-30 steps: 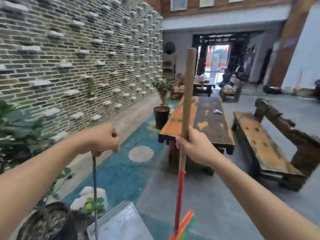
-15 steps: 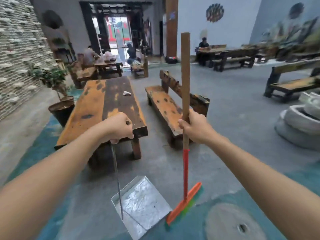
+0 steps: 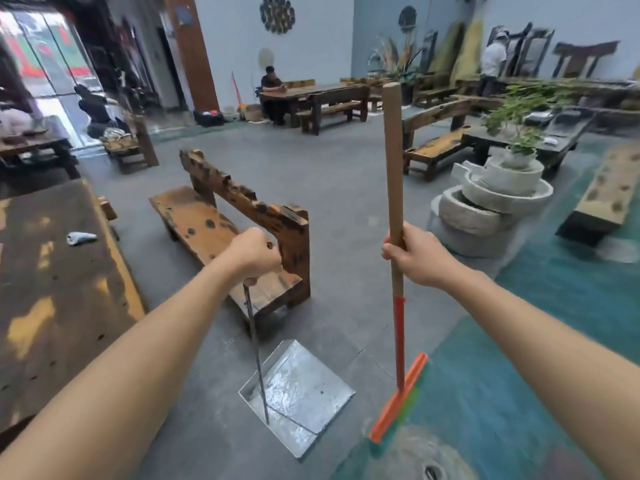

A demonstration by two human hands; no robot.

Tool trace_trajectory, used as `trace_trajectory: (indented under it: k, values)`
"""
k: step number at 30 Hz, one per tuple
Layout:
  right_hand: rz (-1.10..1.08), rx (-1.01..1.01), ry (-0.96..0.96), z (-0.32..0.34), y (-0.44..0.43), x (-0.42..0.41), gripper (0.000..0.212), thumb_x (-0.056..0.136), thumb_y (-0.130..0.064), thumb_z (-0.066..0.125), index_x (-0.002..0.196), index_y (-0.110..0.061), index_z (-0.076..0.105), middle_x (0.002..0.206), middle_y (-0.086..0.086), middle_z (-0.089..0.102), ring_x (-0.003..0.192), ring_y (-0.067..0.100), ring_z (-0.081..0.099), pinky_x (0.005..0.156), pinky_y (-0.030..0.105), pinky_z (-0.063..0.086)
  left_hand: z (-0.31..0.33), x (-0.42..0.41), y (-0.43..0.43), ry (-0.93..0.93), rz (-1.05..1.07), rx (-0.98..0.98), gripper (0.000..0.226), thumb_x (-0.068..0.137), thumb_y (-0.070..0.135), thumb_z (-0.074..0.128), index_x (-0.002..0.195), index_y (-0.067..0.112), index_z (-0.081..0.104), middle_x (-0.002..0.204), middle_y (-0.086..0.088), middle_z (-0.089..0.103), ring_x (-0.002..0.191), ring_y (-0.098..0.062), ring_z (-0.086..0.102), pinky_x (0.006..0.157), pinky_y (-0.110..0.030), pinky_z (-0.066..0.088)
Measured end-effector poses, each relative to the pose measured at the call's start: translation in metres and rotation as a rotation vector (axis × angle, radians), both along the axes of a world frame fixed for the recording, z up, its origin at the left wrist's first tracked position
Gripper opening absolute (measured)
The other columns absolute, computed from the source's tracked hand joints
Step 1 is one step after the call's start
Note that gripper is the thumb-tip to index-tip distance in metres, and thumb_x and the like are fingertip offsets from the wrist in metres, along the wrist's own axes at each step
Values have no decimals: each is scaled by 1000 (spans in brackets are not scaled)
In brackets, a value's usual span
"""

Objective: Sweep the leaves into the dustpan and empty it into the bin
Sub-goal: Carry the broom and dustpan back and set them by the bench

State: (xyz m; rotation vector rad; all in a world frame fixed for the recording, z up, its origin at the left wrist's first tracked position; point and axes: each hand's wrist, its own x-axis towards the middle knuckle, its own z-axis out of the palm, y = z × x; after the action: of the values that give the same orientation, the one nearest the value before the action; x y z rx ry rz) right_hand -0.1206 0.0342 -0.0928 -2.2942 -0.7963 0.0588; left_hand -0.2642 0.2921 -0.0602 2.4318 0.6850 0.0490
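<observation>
My left hand (image 3: 254, 252) grips the top of a thin metal rod that runs down to a shiny metal dustpan (image 3: 304, 393) held low over the grey floor. No leaves show in its tray. My right hand (image 3: 417, 259) grips the wooden handle of a broom (image 3: 394, 188) held upright. Its lower shaft is red, and its orange head (image 3: 398, 398) with coloured bristles is just right of the dustpan. No leaves and no bin are in view.
A worn wooden bench (image 3: 221, 223) stands just beyond the dustpan, and a long wooden table (image 3: 52, 299) fills the left. Stacked stone millstones (image 3: 491, 199) with a potted plant lie at right. More benches, tables and two people are farther back. Green-painted floor (image 3: 519, 393) spreads to the right.
The view has swung right, from the brick wall and long table to the bench and open hall. Both hands keep the same grips on the dustpan rod and the broom.
</observation>
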Motion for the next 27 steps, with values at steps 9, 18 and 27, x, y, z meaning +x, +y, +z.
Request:
trace_trajectory:
  k: [9,18,27]
  values:
    - [-37,-13,5,-46,29,236,7,94,-30,56,89,-26,53,84,-7,68,79,11,65,60,20,46,-47,262,24,-48,-6,-55,29,77,6,59,56,14,41,55,-8,45,43,-26,44,38,-24,41]
    - [-45,-60,67,-63,70,486,6,93,-29,57,90,-24,54,86,-2,69,81,15,65,68,29,52,-55,506,79,-99,72,-16,18,76,8,47,61,12,57,54,-13,50,41,-23,47,41,-28,40]
    - [36,-147,32,-83,167,715,13,90,-30,60,82,-33,50,77,-11,63,74,4,60,58,19,42,-90,732,176,-167,142,-15,18,70,5,52,56,16,49,49,-5,41,39,-21,40,36,-20,36]
